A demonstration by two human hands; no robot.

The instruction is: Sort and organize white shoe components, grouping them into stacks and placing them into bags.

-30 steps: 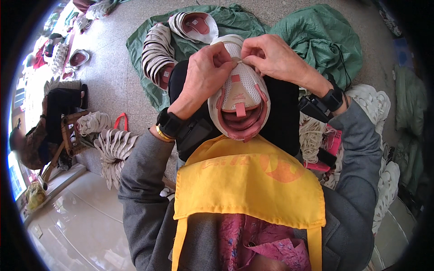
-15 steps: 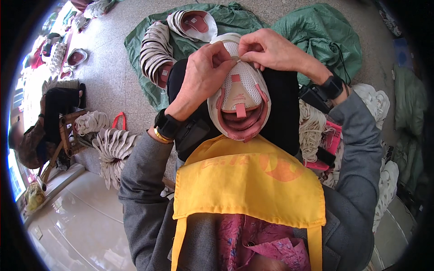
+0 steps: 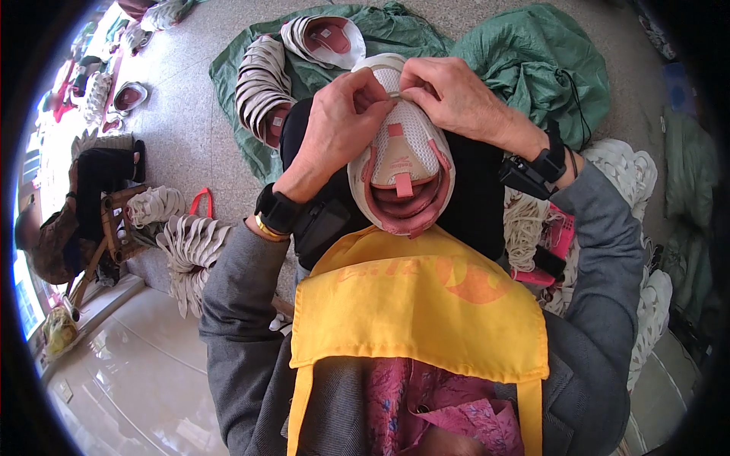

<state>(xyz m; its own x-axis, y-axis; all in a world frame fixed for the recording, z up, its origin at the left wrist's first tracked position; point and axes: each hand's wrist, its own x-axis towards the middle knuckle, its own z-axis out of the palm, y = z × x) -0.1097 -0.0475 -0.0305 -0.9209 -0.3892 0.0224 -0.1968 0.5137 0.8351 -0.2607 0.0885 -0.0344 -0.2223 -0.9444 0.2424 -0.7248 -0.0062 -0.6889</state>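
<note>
A white and pink sneaker (image 3: 401,199) rests on my lap, its heel opening toward me and its toe pointing away. Across the front of its mesh tongue runs a short stretch of pale shoelace (image 3: 395,96). My left hand (image 3: 338,118) pinches it from the left side, fingers curled and closed. From the right, my right hand (image 3: 455,95) is also closed, thumb and forefinger pinching the lace's other side. Both hands hover close over the shoe's throat, and the fingers partly hide the eyelets.
Stacked shoe uppers (image 3: 262,87) lie on a green sheet (image 3: 228,76) ahead. A green sack (image 3: 525,61) sits ahead right. Right of my lap, a pink basket (image 3: 561,232) stands by bundled laces (image 3: 525,232). More uppers (image 3: 190,254) lie left, near a seated person (image 3: 57,235).
My right hand and wrist have shifted slightly left and down, with the fingers more curled. The left hand and the shoe have barely moved.
</note>
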